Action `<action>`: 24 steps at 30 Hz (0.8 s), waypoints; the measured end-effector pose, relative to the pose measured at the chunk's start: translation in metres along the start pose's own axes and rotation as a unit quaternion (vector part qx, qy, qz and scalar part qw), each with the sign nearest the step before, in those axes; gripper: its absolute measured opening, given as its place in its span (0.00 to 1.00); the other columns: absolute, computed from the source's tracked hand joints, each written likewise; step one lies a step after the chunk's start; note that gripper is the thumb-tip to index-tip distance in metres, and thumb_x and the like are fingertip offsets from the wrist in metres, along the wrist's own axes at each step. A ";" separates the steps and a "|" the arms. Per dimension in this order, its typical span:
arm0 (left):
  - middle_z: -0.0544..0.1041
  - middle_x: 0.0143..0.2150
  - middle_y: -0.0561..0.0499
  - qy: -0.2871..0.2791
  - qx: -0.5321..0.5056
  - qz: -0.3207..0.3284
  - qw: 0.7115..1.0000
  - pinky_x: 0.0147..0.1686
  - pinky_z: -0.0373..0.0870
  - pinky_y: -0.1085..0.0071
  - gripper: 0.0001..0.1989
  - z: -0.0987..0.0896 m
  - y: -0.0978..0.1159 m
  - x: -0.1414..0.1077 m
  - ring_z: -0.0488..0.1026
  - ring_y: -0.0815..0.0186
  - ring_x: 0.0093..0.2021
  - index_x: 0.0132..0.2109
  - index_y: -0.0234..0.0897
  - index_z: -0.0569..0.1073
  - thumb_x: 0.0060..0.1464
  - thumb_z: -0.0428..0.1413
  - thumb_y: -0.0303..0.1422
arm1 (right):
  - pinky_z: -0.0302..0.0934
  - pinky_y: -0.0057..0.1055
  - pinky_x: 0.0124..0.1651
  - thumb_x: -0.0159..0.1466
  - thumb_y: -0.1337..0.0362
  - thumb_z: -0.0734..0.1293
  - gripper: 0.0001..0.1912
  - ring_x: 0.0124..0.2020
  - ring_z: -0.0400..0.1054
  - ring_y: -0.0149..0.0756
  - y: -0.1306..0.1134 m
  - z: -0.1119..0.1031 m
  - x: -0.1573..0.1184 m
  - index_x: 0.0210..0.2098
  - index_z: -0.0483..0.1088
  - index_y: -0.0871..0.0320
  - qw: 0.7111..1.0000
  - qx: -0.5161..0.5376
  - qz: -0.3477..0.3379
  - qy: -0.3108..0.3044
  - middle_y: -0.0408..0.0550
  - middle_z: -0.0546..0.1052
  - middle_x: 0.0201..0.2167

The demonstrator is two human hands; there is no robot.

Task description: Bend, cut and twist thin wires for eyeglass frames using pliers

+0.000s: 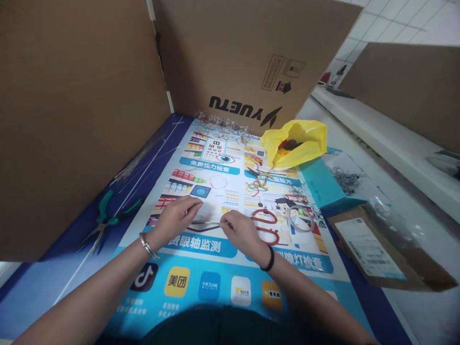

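Note:
Over the printed poster sheet [215, 254], my left hand [177, 214] and my right hand [240, 231] are pinched closed, a short gap apart. Between their fingertips runs a thin pale wire or strip [206, 222]; its material is too small to tell. A dark curved line passes just below it. Scissors with red handles [265, 216] lie right beside my right hand. A clear round ring [301, 218] rests farther right. A faint loop of thin wire [218, 181] lies beyond my hands.
Pliers with green handles [104, 221] lie left. Tangled wire [223, 128] lines the cardboard wall [230, 57]. A yellow bag [309, 139] sits at back right, with colourful strands [261, 182] in front. An open cardboard box [391, 254] stands right, near a teal box [325, 184].

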State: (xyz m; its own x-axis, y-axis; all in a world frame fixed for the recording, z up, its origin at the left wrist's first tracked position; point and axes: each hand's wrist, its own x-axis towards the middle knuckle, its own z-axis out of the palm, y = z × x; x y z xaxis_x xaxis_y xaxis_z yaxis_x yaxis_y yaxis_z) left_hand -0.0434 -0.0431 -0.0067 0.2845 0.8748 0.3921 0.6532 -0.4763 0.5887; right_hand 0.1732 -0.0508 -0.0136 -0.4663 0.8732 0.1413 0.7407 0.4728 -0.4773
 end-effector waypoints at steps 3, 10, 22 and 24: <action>0.75 0.36 0.50 -0.110 0.006 -0.032 0.993 0.38 0.67 0.71 0.12 -0.001 -0.016 0.002 0.71 0.66 0.37 0.38 0.37 0.73 0.59 0.46 0.35 | 0.54 0.27 0.36 0.63 0.68 0.59 0.08 0.34 0.64 0.33 0.000 0.012 -0.001 0.30 0.69 0.59 0.995 -0.093 -0.035 0.007 0.47 0.71 0.30; 0.74 0.37 0.50 -0.223 0.014 0.013 0.975 0.40 0.66 0.72 0.14 -0.007 -0.018 0.001 0.70 0.66 0.39 0.39 0.39 0.74 0.59 0.46 0.38 | 0.55 0.29 0.38 0.64 0.67 0.59 0.09 0.35 0.62 0.35 0.006 0.018 -0.006 0.31 0.69 0.58 0.989 -0.134 -0.064 0.009 0.48 0.69 0.30; 0.75 0.38 0.48 -0.246 0.136 0.058 0.958 0.37 0.68 0.67 0.12 0.003 -0.025 -0.004 0.72 0.60 0.38 0.39 0.41 0.73 0.57 0.45 0.29 | 0.56 0.31 0.37 0.62 0.68 0.59 0.08 0.36 0.61 0.35 0.011 0.018 -0.006 0.28 0.67 0.58 0.985 -0.144 -0.089 0.034 0.47 0.66 0.29; 0.75 0.37 0.48 -0.245 0.136 0.060 0.958 0.36 0.67 0.67 0.13 0.003 -0.023 -0.003 0.71 0.60 0.37 0.39 0.41 0.73 0.55 0.45 0.26 | 0.55 0.31 0.36 0.63 0.69 0.58 0.09 0.35 0.60 0.35 0.010 0.016 -0.007 0.28 0.67 0.58 0.984 -0.151 -0.089 0.038 0.47 0.66 0.29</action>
State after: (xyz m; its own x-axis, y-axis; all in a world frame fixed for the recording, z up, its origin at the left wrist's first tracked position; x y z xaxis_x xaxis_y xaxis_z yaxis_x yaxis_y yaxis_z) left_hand -0.0571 -0.0348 -0.0230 0.6200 0.7842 0.0275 0.7352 -0.5928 0.3287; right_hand 0.1759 -0.0538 -0.0336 -0.5730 0.7737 0.2703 0.7655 0.6231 -0.1607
